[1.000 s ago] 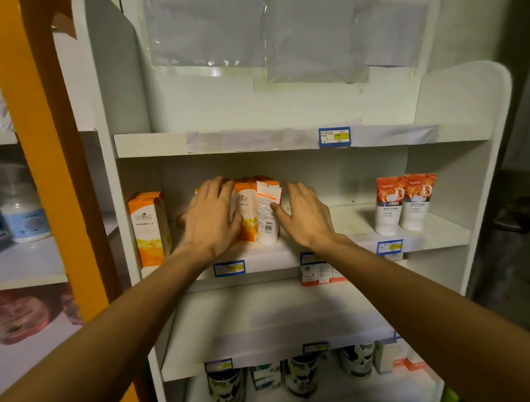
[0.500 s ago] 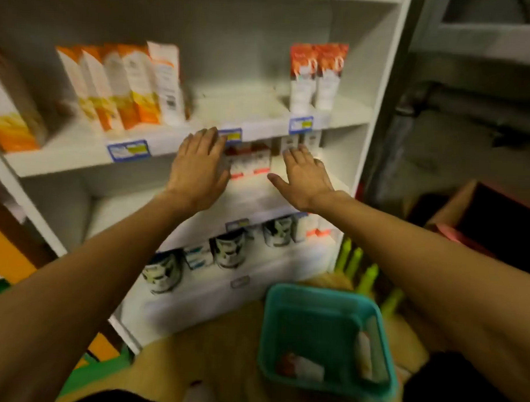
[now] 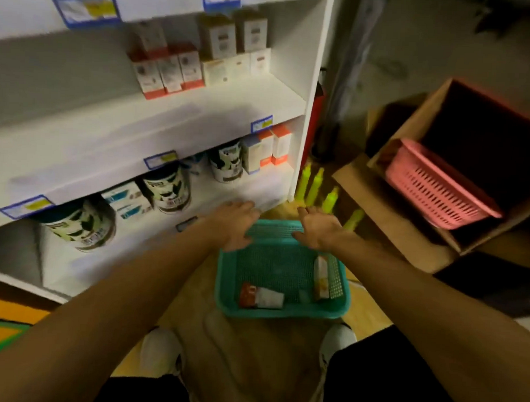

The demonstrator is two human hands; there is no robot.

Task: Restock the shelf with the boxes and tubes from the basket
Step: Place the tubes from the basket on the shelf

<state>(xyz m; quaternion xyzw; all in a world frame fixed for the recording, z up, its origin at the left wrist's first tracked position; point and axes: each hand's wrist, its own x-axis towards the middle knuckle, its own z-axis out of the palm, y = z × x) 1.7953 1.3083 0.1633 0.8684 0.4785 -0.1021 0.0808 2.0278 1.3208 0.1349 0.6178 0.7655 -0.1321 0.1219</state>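
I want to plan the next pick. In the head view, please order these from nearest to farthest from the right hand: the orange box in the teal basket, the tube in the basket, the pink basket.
From the right hand:
1. Orange box, just below it, by the teal basket's right wall.
2. Tube, lower left, near the front.
3. Pink basket, far right, in the cardboard box.

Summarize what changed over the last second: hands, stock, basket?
Both hands came down off the orange boxes on the upper shelf, empty: left hand and right hand now hover open over the far rim of the teal basket. Nothing picked up. The tube and box lie in the basket as they did half a second ago.
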